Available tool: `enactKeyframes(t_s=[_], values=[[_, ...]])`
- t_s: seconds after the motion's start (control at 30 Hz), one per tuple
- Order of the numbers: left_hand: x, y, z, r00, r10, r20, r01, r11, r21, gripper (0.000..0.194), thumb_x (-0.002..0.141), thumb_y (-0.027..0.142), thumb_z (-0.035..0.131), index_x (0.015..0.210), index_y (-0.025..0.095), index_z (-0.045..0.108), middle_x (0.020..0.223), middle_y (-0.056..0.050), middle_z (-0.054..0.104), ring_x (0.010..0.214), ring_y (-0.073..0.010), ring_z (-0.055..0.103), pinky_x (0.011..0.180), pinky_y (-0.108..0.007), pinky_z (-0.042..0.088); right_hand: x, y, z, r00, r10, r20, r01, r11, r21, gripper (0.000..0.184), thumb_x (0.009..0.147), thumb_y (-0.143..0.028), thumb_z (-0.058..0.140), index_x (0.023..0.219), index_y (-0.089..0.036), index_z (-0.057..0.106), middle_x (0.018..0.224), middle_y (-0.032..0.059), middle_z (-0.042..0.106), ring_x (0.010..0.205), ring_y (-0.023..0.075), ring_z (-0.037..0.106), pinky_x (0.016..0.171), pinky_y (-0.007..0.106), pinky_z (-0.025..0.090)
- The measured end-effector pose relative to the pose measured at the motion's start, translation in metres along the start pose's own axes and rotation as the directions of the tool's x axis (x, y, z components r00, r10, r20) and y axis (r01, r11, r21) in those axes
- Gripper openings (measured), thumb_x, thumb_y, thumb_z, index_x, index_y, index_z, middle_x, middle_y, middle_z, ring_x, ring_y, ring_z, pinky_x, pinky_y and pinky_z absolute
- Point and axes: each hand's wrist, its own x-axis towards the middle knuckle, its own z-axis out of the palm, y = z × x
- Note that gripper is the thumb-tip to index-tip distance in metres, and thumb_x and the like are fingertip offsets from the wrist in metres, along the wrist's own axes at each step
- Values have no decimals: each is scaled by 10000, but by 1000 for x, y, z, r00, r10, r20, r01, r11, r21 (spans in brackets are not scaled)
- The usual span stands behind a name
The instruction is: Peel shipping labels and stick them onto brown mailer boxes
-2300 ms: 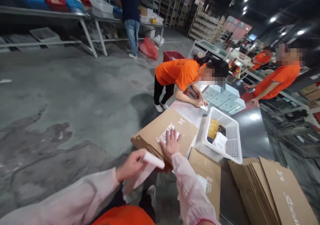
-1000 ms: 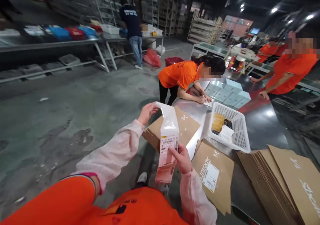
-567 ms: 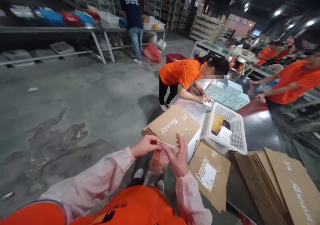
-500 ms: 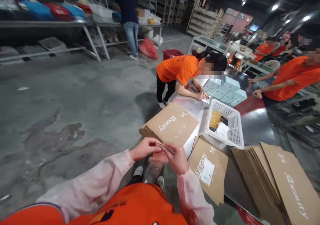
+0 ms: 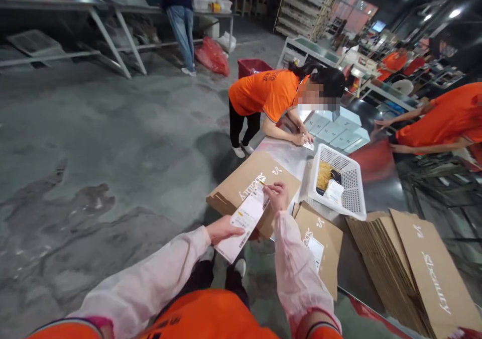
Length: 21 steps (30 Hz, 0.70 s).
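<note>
Pinching a label strip (image 5: 249, 212), the left hand (image 5: 223, 229) is closed on its near part, the right hand (image 5: 278, 197) on its far end, partly over the leftmost cardboard stack (image 5: 241, 178) on the tabletop (image 5: 384, 191).

Single head-worn view, from near side of white basket (image 5: 352, 178), facing forward and down; wearer's left hand (image 5: 224, 230) and right hand (image 5: 277, 197) close, nearer than basket; pale rack (image 5: 304, 8) far beyond basket.
</note>
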Motion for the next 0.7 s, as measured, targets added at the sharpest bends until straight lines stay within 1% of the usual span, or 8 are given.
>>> enactKeyframes(t_s=[0.1,0.2,0.3,0.37,0.47,0.6,0.63,0.7], values=[[-13,-28,-22,995,-98,-9,98,995,-27,667,436,502,872,949,104,720,919,-133,736,827,-271,667,768,-378,513,25,16,17,999,41,-34,-46,981,-189,301,684,-364,738,909,-165,739,1225,125,570,1112,261,517,998,430,386],[-41,-63,-44,986,-166,28,165,986,8,649,451,545,861,906,103,725,922,-129,739,856,-273,662,808,-373,501,29,26,23,1000,-19,-21,10,925,-381,648,741,-431,700,1306,-143,563,1429,179,424,1291,321,385,1080,475,286],[-72,-68,-63,974,-204,99,192,974,123,636,506,588,828,911,109,725,906,-107,741,829,-260,659,770,-349,505,23,25,26,939,-143,312,314,729,-608,664,875,-499,525,1458,-218,379,1560,129,260,1431,316,194,1143,528,125],[-81,-43,-71,986,-160,47,151,976,156,669,545,629,791,949,101,721,918,-114,739,808,-257,660,728,-332,512,12,18,31,894,-93,438,388,649,-654,628,919,-541,415,1480,-274,330,1587,98,199,1461,332,105,1126,608,44],[-61,23,-68,980,28,-195,12,980,200,722,648,684,687,1046,82,700,998,-138,728,865,-268,663,724,-319,525,-22,8,36,911,-80,405,354,658,-665,687,915,-604,359,1499,-248,289,1591,133,159,1459,385,65,1079,692,2],[11,97,-43,877,243,-414,18,845,534,509,896,478,466,1075,62,698,1062,-157,715,1002,-276,652,826,-333,519,-84,25,27,634,-384,672,700,655,-286,559,934,-545,372,1436,-301,410,1550,47,314,1465,282,144,1156,584,-26],[30,105,-37,862,276,-426,21,819,574,432,896,410,484,1077,84,702,1154,-149,686,1103,-277,612,915,-341,485,-94,35,21,674,-401,621,664,697,-270,535,950,-510,344,1424,-279,433,1538,50,339,1463,262,164,1172,555,-4],[61,113,-27,837,318,-445,34,781,623,303,851,298,557,1019,109,723,1313,-146,597,1286,-308,472,1077,-386,354,-105,59,12,917,-238,321,343,880,-328,589,959,-477,282,1437,-157,410,1539,122,317,1462,269,168,1184,532,62]])
